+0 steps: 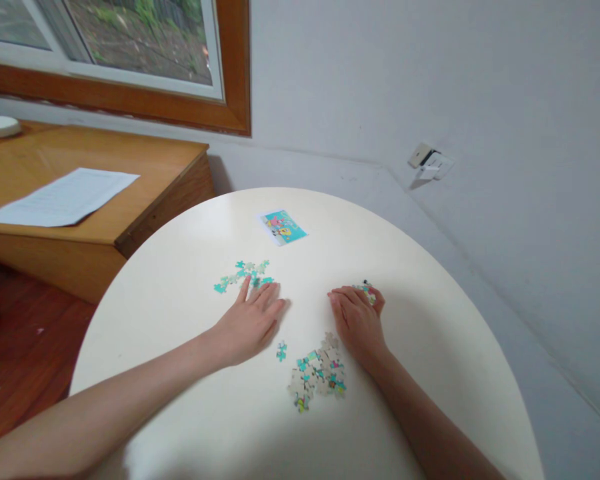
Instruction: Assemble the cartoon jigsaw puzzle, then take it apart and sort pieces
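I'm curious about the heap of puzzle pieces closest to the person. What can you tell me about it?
The heap of puzzle pieces lies on the white table, close to the right hand, which doesn't appear to touch it. Its thin, knobbed pieces look like cardboard, jumbled and partly overlapping: some show plain greyish faces, others turquoise with touches of yellow and pink.

1. Near the round white tabletop's (180, 280) far edge: a rectangular multicoloured paper card (285, 227).
2. Before it, leftward: a teal-and-cream cardboard jigsaw cluster (241, 274).
3. Toward the right edge: a small mixed-colour cardboard jigsaw group (365, 289).
4. Between these, closer to the near edge: a grey-and-teal cardboard jigsaw pile (320, 372).
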A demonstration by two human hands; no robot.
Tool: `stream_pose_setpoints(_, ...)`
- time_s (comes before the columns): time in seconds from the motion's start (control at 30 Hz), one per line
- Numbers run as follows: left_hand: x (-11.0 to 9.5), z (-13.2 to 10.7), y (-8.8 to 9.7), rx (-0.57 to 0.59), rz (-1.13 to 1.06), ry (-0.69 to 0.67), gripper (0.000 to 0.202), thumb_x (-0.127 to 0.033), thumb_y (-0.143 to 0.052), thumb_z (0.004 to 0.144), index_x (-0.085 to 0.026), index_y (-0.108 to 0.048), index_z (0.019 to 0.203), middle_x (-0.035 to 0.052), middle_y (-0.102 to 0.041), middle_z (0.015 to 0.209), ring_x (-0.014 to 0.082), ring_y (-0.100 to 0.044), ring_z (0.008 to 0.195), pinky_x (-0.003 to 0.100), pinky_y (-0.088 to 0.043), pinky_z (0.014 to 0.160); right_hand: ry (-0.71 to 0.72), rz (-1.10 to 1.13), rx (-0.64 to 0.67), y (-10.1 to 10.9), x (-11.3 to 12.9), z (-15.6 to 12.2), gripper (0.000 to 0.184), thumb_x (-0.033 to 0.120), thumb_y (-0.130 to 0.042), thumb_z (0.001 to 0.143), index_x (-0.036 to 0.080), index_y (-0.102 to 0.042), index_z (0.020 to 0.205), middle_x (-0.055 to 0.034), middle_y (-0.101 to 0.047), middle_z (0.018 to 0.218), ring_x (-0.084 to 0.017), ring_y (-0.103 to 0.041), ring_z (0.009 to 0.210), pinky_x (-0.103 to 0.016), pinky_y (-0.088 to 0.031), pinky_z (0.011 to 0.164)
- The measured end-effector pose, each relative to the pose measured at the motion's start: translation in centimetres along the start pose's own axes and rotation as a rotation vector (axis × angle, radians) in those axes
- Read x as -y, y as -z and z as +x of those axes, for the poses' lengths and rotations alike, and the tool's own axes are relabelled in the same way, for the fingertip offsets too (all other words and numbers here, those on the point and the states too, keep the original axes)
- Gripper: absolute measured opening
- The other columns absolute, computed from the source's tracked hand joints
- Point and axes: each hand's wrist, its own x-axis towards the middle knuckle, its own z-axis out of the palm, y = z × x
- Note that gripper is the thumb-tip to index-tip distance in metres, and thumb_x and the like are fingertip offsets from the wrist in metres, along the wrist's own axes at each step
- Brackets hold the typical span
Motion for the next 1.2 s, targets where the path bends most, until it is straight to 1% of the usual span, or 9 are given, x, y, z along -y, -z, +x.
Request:
stream_pose_setpoints(0.17, -0.6, 0.4, 1.7, 0.002, -0.179, -0.183, 0.016, -0.015, -0.039, 0.087, -0.017, -0.054, 0.082, 0.0055, -0.063, 0.077, 0.0178, -0.059, 0.073, 0.035, -0.046, 0.074, -0.004, 0.007, -0.011, -0.2, -0.1, 0.0, 0.030, 0.023, -0.036, 0.096, 0.022, -0.063, 0.083, -0.0021, -0.071, 0.092, -0.019, -0.059, 0.095, -0.041, -0.019, 0.100)
stream_pose_setpoints(0.27, -1.1, 0.3, 2.3, 0.038, -0.220, -0.323, 0.017, -0.013, -0.039, 0.085, -0.018, -0.052, 0.074, 0.0038, -0.059, 0.065, 0.0175, -0.055, 0.064, 0.032, -0.043, 0.066, -0.006, 0.016, -0.018, -0.2, -0.2, 0.0, 0.031, 0.024, -0.035, 0.096, 0.022, -0.062, 0.083, -0.0024, -0.070, 0.092, -0.019, -0.058, 0.095, -0.041, -0.019, 0.100)
stream_pose_setpoints(0.43, -1.4, 0.3, 2.7, 0.100, -0.332, -0.450, 0.018, -0.008, -0.040, 0.081, -0.019, -0.048, 0.070, 0.0027, -0.060, 0.062, 0.0167, -0.056, 0.060, 0.032, -0.045, 0.073, -0.013, 0.028, -0.005, -0.2, -0.3, 0.0, 0.030, 0.024, -0.035, 0.097, 0.022, -0.062, 0.084, -0.0021, -0.070, 0.093, -0.018, -0.058, 0.096, -0.041, -0.019, 0.100)
stream_pose_setpoints(0.57, -1.3, 0.4, 3.0, 0.170, -0.382, -0.425, 0.016, -0.006, -0.042, 0.080, -0.018, -0.051, 0.074, 0.0040, -0.066, 0.072, 0.0177, -0.061, 0.071, 0.034, -0.046, 0.084, -0.017, 0.029, 0.009, -0.2, -0.3, 0.0, 0.030, 0.023, -0.034, 0.097, 0.022, -0.062, 0.086, -0.0020, -0.070, 0.092, -0.019, -0.058, 0.096, -0.040, -0.020, 0.100)
stream_pose_setpoints(0.67, -1.1, 0.2, 2.7, 0.172, -0.369, -0.380, 0.021, -0.008, -0.042, 0.082, -0.016, -0.055, 0.097, 0.0082, -0.068, 0.098, 0.0208, -0.062, 0.097, 0.041, -0.038, 0.101, -0.022, 0.034, 0.006, -0.2, -0.3, 0.1, 0.029, 0.023, -0.035, 0.097, 0.022, -0.062, 0.085, -0.0018, -0.070, 0.093, -0.018, -0.059, 0.095, -0.040, -0.020, 0.099)
stream_pose_setpoints(0.77, -0.9, -0.2, 1.9, 0.167, -0.341, -0.343, 0.035, -0.010, -0.041, 0.085, -0.016, -0.047, 0.119, 0.0131, -0.059, 0.125, 0.0234, -0.049, 0.123, 0.049, -0.024, 0.112, -0.010, 0.060, 0.000, -0.1, -0.2, 0.1, 0.030, 0.023, -0.035, 0.096, 0.022, -0.063, 0.086, -0.0023, -0.070, 0.093, -0.018, -0.059, 0.095, -0.040, -0.022, 0.098)
stream_pose_setpoints(0.9, -1.0, -0.1, 1.0, 0.152, -0.297, -0.308, 0.041, -0.009, -0.039, 0.086, -0.013, -0.039, 0.127, 0.0188, -0.048, 0.136, 0.0241, -0.037, 0.133, 0.051, -0.021, 0.113, 0.047, 0.161, 0.007, -0.1, -0.3, 0.1, 0.032, 0.022, -0.033, 0.096, 0.023, -0.065, 0.095, -0.0027, -0.070, 0.095, -0.017, -0.060, 0.097, -0.037, -0.026, 0.098)
stream_pose_setpoints(1.0, -1.0, 0.3, 1.0, 0.068, -0.290, -0.265, 0.035, -0.008, -0.039, 0.084, -0.013, -0.045, 0.119, 0.0187, -0.051, 0.131, 0.0250, -0.042, 0.127, 0.048, -0.028, 0.109, 0.113, 0.235, 0.026, 0.0, -0.3, 0.0, 0.031, 0.022, -0.033, 0.096, 0.023, -0.064, 0.100, -0.0033, -0.070, 0.097, -0.016, -0.060, 0.099, -0.036, -0.028, 0.098)
stream_pose_setpoints(1.2, -0.6, 0.6, 1.5, 0.041, -0.298, -0.126, 0.022, -0.005, -0.038, 0.077, -0.018, -0.051, 0.089, 0.0065, -0.063, 0.087, 0.0203, -0.057, 0.088, 0.044, -0.036, 0.094, 0.240, 0.329, 0.079, 0.4, 0.4, -0.1, 0.029, 0.021, -0.035, 0.095, 0.021, -0.062, 0.104, -0.0044, -0.071, 0.102, -0.016, -0.061, 0.103, -0.035, -0.031, 0.098)
